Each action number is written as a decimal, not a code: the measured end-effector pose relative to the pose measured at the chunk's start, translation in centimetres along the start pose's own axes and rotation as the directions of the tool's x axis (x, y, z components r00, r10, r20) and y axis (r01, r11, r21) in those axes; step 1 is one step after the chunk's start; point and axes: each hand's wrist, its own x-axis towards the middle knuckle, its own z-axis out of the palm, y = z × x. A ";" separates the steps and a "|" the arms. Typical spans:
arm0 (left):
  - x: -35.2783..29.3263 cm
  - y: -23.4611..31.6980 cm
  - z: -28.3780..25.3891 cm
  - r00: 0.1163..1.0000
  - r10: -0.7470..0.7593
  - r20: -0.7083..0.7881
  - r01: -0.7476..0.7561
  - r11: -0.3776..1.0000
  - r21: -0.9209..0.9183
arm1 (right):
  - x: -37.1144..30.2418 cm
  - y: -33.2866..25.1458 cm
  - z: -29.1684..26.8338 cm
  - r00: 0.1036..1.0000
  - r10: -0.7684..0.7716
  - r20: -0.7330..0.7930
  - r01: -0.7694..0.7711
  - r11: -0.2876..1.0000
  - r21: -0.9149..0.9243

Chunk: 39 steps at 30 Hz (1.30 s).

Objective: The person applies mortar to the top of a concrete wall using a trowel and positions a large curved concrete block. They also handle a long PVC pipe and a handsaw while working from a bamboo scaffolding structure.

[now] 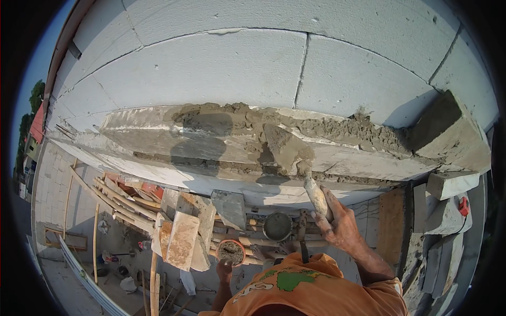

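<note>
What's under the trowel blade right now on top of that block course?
The trowel, held by the right hand, lies on a bed of grey mortar spread along the white block wall. The mortar directly beneath the blade is covered, so its thickness cannot be seen.

right hand (pixel 337 221) grips a trowel (pixel 289 152) spreading mortar (pixel 337 129) on the block wall (pixel 211 68); left hand (pixel 225 269) holds a bowl (pixel 231 252).

My right hand (pixel 337 221) is raised ahead of my chest, forearm slanting up from the lower right, fingers (pixel 322 215) curled tight in a fist-like grip. My left hand (pixel 225 269) hangs low, arm stretched downward, fingers closed in a grip too.
</note>
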 end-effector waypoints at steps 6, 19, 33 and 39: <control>1.2 -0.5 0.7 0.999 0.030 -0.044 -0.031 0.999 -0.022 | 1.0 -0.8 -1.9 0.984 -0.096 -0.148 0.082 0.992 -0.096; 0.6 4.3 -1.3 0.987 0.159 -0.019 -0.160 0.963 -0.216 | 6.5 1.4 8.8 0.929 -0.190 -0.318 0.002 0.861 -0.509; 0.3 0.2 -2.3 0.999 0.024 0.037 -0.025 0.999 0.029 | -4.9 3.9 7.0 0.979 0.050 -0.197 -0.090 0.976 -0.198; 4.0 4.3 -0.6 0.964 0.235 0.127 -0.232 0.972 -0.042 | 1.9 1.5 3.6 0.986 0.119 0.115 -0.164 0.796 0.583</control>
